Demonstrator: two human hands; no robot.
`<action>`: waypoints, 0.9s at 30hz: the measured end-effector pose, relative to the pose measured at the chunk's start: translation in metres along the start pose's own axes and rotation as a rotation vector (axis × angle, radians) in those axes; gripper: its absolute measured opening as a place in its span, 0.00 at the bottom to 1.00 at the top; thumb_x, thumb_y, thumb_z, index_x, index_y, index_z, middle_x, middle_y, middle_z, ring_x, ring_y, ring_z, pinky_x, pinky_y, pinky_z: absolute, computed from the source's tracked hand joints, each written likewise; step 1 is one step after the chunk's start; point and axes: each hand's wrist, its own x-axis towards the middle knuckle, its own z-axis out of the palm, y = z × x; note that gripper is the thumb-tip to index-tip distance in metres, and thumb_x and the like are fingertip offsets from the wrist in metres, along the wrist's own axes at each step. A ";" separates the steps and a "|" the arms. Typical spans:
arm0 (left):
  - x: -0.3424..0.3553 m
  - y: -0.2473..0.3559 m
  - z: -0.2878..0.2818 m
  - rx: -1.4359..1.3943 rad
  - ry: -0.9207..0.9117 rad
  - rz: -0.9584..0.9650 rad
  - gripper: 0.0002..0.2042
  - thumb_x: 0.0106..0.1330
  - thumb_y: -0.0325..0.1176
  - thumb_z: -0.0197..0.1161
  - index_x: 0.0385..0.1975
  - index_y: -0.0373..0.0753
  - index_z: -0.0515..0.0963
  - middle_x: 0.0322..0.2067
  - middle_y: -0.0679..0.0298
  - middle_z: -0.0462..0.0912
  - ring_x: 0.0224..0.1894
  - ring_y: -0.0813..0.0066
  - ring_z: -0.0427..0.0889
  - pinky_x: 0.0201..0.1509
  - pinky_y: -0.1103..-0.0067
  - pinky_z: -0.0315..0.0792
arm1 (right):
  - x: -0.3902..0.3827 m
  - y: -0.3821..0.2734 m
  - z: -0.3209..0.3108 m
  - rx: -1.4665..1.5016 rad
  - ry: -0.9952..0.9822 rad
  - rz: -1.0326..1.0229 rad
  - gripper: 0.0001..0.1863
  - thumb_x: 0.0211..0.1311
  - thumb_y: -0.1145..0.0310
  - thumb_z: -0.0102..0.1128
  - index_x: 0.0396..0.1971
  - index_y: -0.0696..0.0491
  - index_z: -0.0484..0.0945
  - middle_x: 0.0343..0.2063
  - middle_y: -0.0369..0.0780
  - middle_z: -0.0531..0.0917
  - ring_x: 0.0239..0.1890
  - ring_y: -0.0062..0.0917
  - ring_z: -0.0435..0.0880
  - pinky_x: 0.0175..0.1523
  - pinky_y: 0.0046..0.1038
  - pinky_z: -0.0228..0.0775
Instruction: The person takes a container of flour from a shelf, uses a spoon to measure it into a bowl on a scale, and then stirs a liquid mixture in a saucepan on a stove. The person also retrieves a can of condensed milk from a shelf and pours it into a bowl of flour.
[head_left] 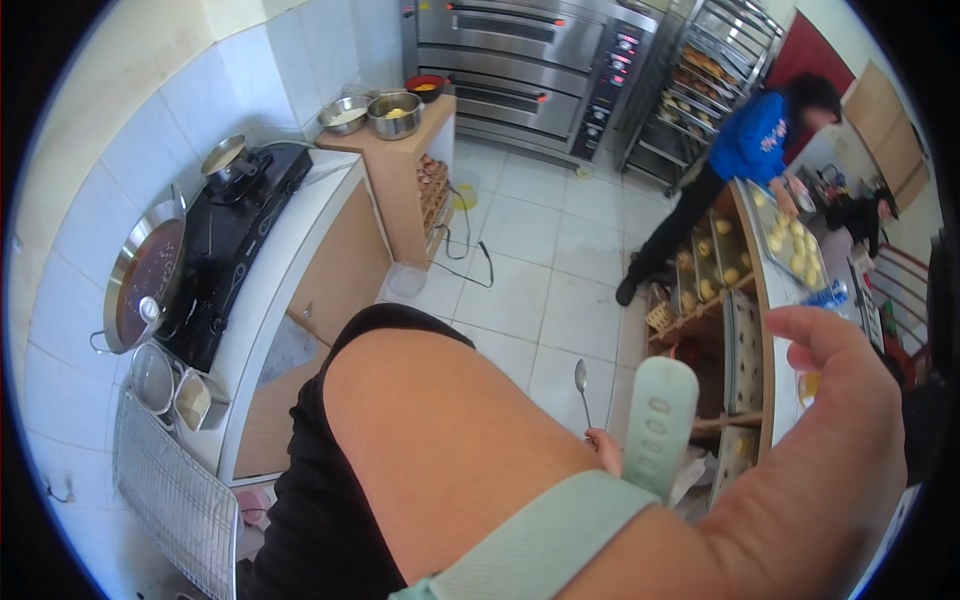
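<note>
My left forearm crosses close in front of me, its black sleeve pushed up and a mint-green watch strap (663, 425) around the wrist. My left hand (835, 430) is raised at the right, fingers loosely bent, with nothing visible in it. Beyond the strap, the fingertips of my right hand (605, 450) grip the handle of a metal spoon (582, 378), its bowl pointing up. The left arm hides the rest of that hand.
At left, a black stove (235, 245) carries a wide pan (150, 270) and a small pot (228, 160). Metal bowls (395, 115) stand on a wooden shelf near the oven (510, 70). A person in blue (750, 140) works over a dough tray (790, 235) at the right counter.
</note>
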 end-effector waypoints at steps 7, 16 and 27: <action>-0.048 -0.115 0.001 0.004 -0.073 -0.188 0.13 0.49 0.36 0.62 0.32 0.37 0.75 0.30 0.63 0.75 0.35 0.71 0.76 0.36 0.75 0.68 | 0.097 -0.050 0.109 -0.153 -0.132 0.014 0.08 0.59 0.70 0.46 0.21 0.52 0.68 0.12 0.31 0.63 0.13 0.14 0.58 0.19 0.18 0.49; -0.135 -0.297 0.044 -0.227 -0.206 -0.471 0.14 0.48 0.38 0.64 0.34 0.38 0.76 0.33 0.62 0.78 0.38 0.70 0.78 0.39 0.73 0.69 | 0.167 -0.136 0.312 -0.319 -0.290 -0.032 0.07 0.60 0.68 0.48 0.24 0.53 0.70 0.13 0.30 0.65 0.15 0.15 0.62 0.20 0.18 0.53; -0.337 -0.381 0.256 -0.242 -0.859 -1.128 0.13 0.54 0.38 0.61 0.34 0.36 0.74 0.31 0.56 0.77 0.35 0.57 0.78 0.36 0.66 0.73 | 0.253 -0.240 0.436 -0.648 -0.410 -0.297 0.07 0.62 0.66 0.48 0.27 0.53 0.71 0.13 0.31 0.66 0.15 0.14 0.63 0.21 0.18 0.54</action>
